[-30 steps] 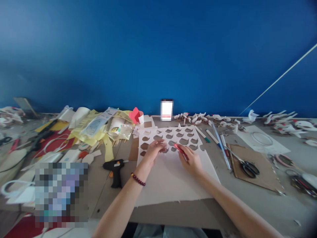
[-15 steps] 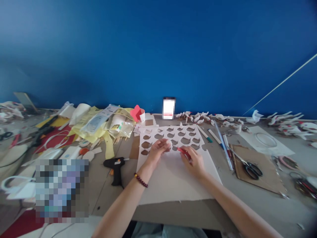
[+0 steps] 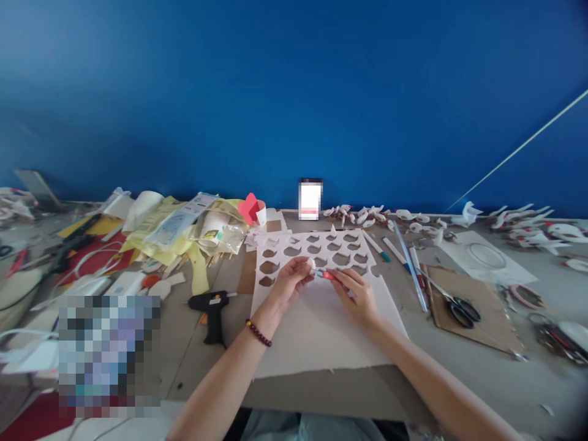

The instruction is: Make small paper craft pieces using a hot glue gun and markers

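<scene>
My left hand is closed, pinching a small white piece between thumb and fingers; its full shape is hidden. Just to the right, my right hand grips a slim red tool with a pale, greyish tip. That tip points left and reaches up to the white piece or very near it; whether they touch I cannot tell. Both hands are above a large white sheet, whose far half has rows of bird-like cut-out holes.
Left of the sheet lies a black glue gun. Black-handled scissors rest on brown cardboard at right. Several white bird shapes line the back right. A lit phone leans against the blue wall.
The red tool's pale tip now shows and has come close to the white piece. My hands stay nearly in place; the view has shifted slightly.
</scene>
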Demonstrator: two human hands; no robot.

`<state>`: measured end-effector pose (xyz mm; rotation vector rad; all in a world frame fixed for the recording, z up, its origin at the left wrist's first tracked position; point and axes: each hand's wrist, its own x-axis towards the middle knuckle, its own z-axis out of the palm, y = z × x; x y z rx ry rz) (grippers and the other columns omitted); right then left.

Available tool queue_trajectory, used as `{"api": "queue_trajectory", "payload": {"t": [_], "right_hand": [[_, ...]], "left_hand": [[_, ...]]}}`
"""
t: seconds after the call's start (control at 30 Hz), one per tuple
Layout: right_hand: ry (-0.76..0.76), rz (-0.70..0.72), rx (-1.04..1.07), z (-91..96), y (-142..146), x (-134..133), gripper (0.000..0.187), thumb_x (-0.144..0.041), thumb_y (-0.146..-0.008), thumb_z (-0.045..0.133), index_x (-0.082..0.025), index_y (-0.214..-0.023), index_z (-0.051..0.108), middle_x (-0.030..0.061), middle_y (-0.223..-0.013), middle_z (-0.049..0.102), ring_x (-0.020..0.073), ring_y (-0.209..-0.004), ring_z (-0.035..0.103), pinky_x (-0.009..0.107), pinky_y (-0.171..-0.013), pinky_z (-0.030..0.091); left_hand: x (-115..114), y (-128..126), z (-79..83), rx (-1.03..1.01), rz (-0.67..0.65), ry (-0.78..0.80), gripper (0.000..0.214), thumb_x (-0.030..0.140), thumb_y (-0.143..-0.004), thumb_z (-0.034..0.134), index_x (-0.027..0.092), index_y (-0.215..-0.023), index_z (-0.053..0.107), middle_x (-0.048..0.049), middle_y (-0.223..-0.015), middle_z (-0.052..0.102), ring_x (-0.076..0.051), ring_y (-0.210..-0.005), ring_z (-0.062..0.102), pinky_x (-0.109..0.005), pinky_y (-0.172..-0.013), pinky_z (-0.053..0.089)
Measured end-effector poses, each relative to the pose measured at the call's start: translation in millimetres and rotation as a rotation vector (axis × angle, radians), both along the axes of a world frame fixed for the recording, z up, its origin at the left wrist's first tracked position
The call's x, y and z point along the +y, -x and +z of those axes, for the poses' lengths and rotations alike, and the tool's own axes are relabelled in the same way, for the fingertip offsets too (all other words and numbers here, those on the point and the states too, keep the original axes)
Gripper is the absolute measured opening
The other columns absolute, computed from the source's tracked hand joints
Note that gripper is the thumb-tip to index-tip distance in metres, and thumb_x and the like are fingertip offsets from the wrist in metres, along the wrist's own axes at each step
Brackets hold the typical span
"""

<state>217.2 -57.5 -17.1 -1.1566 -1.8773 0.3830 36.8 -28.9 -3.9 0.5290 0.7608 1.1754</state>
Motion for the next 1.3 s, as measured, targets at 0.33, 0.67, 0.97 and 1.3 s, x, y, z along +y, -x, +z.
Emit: {"api": "queue_trajectory", "payload": {"t": [0.33, 0.67, 0.97, 1.3], "right_hand": [[-0.007, 0.005, -0.019, -1.7, -0.8, 0.5, 0.028, -0.026, -0.092, 0.045, -0.022, -0.111, 0.065, 0.0087, -0.089, 0.064, 0.0161, -0.075, 0.060, 0.027, -0.064, 0.049], [-0.002, -0.004, -0.011, -4.0, -0.5, -0.1, 0.027, -0.023, -0.091, 0.047, -0.022, -0.111, 0.065, 0.0083, -0.090, 0.064, 0.0168, -0.077, 0.060, 0.028, -0.066, 0.049], [-0.019, -0.016, 0.015, -4.5, -0.1, -0.7, 0.027, -0.027, -0.091, 0.047, -0.022, -0.109, 0.067, 0.0076, -0.085, 0.064, 0.0157, -0.071, 0.060, 0.027, -0.062, 0.049], [-0.025, -0.012, 0.011, -0.6, 2.3, -1.3, 0.026, -0.023, -0.090, 0.049, -0.023, -0.109, 0.067, 0.0078, -0.087, 0.065, 0.0166, -0.074, 0.060, 0.028, -0.064, 0.049]], "left_hand": [[-3.4, -2.3, 3.4, 0.043, -0.013, -0.001, 0.036, 0.026, -0.053, 0.084, 0.017, -0.082, 0.065, 0.0026, -0.072, 0.063, -0.008, -0.066, 0.059, -0.023, -0.072, 0.049], [-4.0, -2.3, 3.0, -0.010, -0.018, 0.027, 0.035, 0.024, -0.051, 0.085, 0.017, -0.079, 0.066, 0.0036, -0.070, 0.063, -0.007, -0.064, 0.059, -0.023, -0.073, 0.048], [-4.6, -3.2, 5.9, -0.015, -0.026, 0.036, 0.036, 0.024, -0.050, 0.085, 0.017, -0.079, 0.066, 0.0040, -0.069, 0.063, -0.007, -0.062, 0.058, -0.024, -0.072, 0.048], [-7.4, -5.5, 6.7, -0.063, -0.036, 0.050, 0.034, 0.020, -0.051, 0.084, 0.017, -0.079, 0.066, 0.0042, -0.068, 0.063, -0.007, -0.063, 0.059, -0.022, -0.072, 0.049]]}}
